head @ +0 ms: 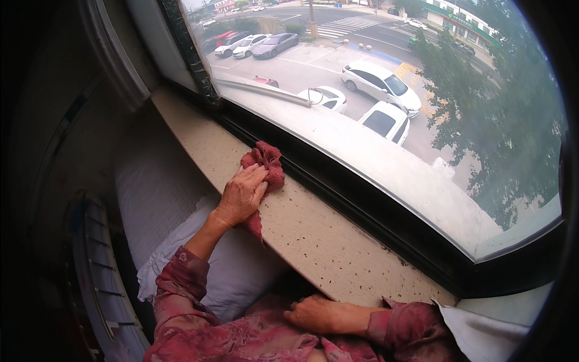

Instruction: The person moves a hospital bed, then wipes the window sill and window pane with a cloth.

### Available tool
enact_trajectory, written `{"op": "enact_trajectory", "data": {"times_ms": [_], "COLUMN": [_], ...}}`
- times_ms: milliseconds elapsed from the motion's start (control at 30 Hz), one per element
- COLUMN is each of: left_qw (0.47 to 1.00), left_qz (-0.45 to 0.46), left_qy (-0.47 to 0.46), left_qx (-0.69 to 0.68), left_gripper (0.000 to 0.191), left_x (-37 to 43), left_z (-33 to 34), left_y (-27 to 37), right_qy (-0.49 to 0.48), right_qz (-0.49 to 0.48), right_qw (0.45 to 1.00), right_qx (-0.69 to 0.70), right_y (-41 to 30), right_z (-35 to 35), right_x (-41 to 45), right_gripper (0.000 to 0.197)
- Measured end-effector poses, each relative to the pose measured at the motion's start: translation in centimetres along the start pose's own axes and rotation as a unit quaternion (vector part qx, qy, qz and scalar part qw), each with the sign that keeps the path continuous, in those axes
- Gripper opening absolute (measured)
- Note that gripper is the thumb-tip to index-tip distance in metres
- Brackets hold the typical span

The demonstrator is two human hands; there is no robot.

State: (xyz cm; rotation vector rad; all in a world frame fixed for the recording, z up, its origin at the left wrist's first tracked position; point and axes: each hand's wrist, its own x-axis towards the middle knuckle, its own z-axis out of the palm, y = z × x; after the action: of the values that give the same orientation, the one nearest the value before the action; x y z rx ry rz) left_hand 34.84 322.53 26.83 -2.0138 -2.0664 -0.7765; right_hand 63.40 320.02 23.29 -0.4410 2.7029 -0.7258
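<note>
My left hand (243, 192) presses a crumpled dark red cloth (271, 165) onto the speckled stone windowsill (334, 249). The cloth bunches up ahead of my fingertips against the black window frame (316, 181), and a loose end hangs over the sill's inner edge. Close to my body, my right hand (312, 313) rests with curled fingers at the near edge of the sill. Nothing shows in it, though its palm side is hidden. Dark specks of dirt (402, 261) lie along the joint between sill and frame.
Below the sill is a bed with white bedding (158, 199) and a rumpled white sheet (226, 271). A slatted metal-edged frame (106, 271) stands at left. White fabric (484, 326) hangs at lower right. Beyond the window glass are parked cars (382, 86) and a tree (493, 104).
</note>
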Motion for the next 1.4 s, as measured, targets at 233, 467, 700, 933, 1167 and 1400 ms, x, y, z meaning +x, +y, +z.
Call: {"op": "enact_trajectory", "data": {"times_ms": [233,467,700,933,1167,1400], "left_qw": [0.952,0.984,0.992,0.964,0.909,0.832], "left_qz": [0.244,0.135,-0.12,-0.251,-0.387,-0.368], "left_qy": [-0.117,-0.084,0.021,0.044,-0.015,-0.195], "left_qx": [-0.144,-0.076,0.024,0.073,0.152,0.368], "left_gripper": [0.038,0.032,0.032,0.047,0.054,0.053], "left_x": [-2.3,-1.6,-0.8,1.9,3.0,5.7], "left_z": [0.7,0.2,-1.6,-0.9,-2.1,-3.2], "left_y": [14.2,7.5,-7.9,-20.6,-32.1,-36.2], "right_qy": [0.071,0.075,0.017,0.239,0.163,0.216], "right_qz": [-0.037,-0.019,-0.023,-0.059,-0.019,0.006], "right_qw": [0.996,0.997,0.999,0.968,0.985,0.973], "right_qx": [-0.034,-0.013,0.021,-0.044,-0.051,-0.08], "right_y": [0.4,0.4,0.6,0.2,-0.2,-0.2], "right_z": [2.1,1.1,0.1,-1.2,-1.5,1.5], "right_x": [0.1,-0.3,0.2,0.5,0.3,0.8], "right_gripper": [0.019,0.017,0.035,0.04,0.052,0.066]}}
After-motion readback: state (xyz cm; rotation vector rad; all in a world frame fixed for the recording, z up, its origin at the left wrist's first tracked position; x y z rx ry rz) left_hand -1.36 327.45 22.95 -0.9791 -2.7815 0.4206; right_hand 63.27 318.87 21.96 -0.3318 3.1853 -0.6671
